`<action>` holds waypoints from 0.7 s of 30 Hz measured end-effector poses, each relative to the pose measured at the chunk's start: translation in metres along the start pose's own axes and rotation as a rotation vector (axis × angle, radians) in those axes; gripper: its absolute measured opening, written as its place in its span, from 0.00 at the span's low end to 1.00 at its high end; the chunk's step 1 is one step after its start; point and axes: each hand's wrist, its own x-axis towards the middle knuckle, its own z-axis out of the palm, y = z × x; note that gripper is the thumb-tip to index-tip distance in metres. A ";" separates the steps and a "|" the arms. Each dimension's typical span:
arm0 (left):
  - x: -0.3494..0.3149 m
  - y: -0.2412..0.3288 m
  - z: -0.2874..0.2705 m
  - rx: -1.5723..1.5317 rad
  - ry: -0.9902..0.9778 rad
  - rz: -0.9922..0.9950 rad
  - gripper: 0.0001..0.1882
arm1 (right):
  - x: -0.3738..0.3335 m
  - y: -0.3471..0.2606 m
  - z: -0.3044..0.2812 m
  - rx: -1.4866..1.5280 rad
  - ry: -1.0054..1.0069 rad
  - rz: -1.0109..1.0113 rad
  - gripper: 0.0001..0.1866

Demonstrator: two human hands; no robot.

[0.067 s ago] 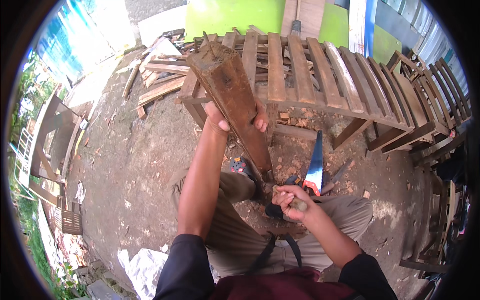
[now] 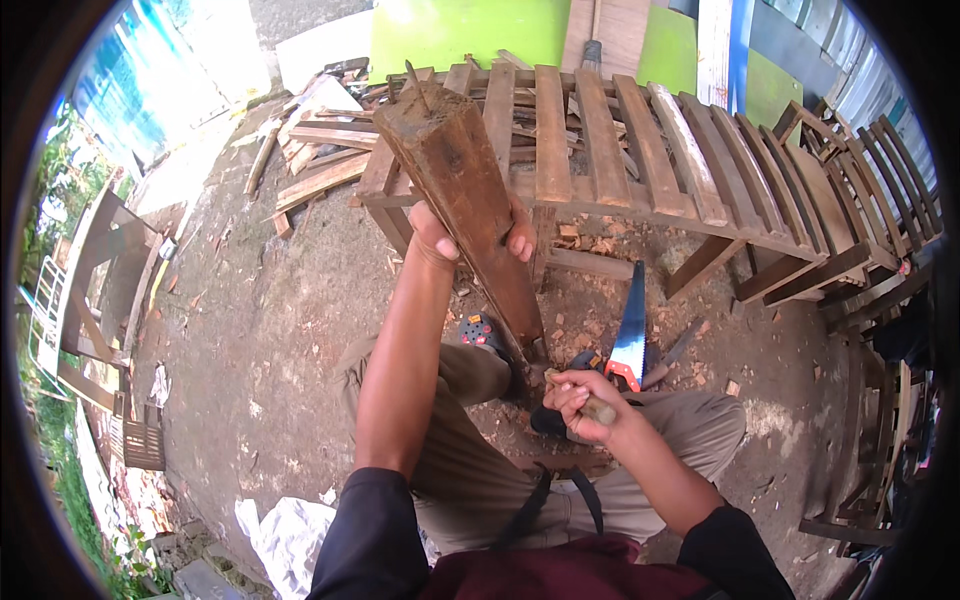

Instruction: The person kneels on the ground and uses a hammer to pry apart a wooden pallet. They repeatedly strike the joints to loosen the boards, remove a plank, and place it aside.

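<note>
Head view: the left hand (image 2: 436, 236) is wrapped around a thick, squared, brown wooden beam (image 2: 458, 165), thumb and fingers pressed to opposite sides; the tilted beam rises above that grip and runs down from it toward the right hand (image 2: 584, 400); there the fingers are curled tightly around a pale, rounded wooden handle (image 2: 600, 411), its far end hard to make out; just beyond the right grip is a blue-bladed handsaw with an orange handle (image 2: 630, 335); beyond the left grip stands a long, brown, slatted wooden bench (image 2: 602, 150).

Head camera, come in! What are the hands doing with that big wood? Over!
Left hand gripping tilted wooden beam. Right hand closed around tan tool handle, by beam's lower end. Handsaw near right hand, apart from beam.
</note>
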 end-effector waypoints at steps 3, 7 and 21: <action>0.004 0.008 -0.009 0.097 0.015 -0.014 0.35 | 0.007 0.004 -0.001 -0.078 0.007 -0.047 0.06; -0.008 0.025 -0.042 0.102 0.087 0.040 0.36 | 0.021 -0.013 -0.015 -0.242 -0.071 -0.078 0.05; -0.005 0.019 -0.062 -0.146 0.054 0.095 0.42 | 0.035 -0.034 -0.070 -0.640 -0.251 -0.121 0.15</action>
